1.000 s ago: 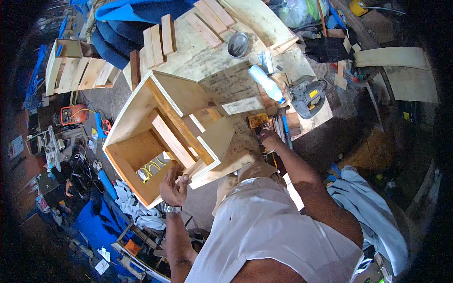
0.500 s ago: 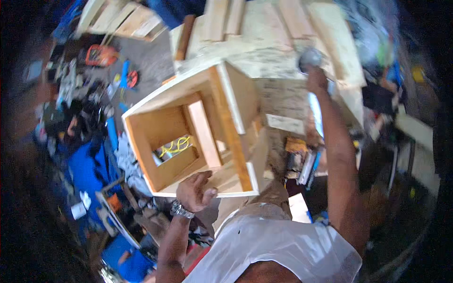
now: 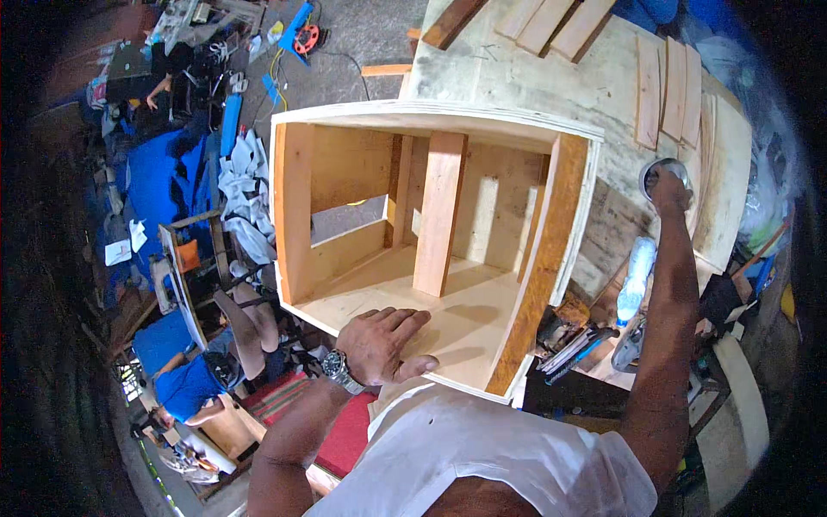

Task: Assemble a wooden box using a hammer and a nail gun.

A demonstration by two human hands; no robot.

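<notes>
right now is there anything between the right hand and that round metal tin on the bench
Nothing visible: the right hand is already on the round metal tin, covering part of its rim. The left hand rests flat on the wooden box.

1. I see loose wooden slats (image 3: 665, 86) lying side by side on the pale workbench top (image 3: 525, 73).
2. A clear plastic bottle (image 3: 636, 281) lies near the bench's right edge.
3. Blue cloth (image 3: 155, 185) is heaped on the floor at left, with white rags (image 3: 245, 194) just beside it.
4. An orange cable reel (image 3: 307, 37) sits on the grey floor at top.
5. A reddish plank (image 3: 452, 21) lies tilted at the bench's far edge.
</notes>
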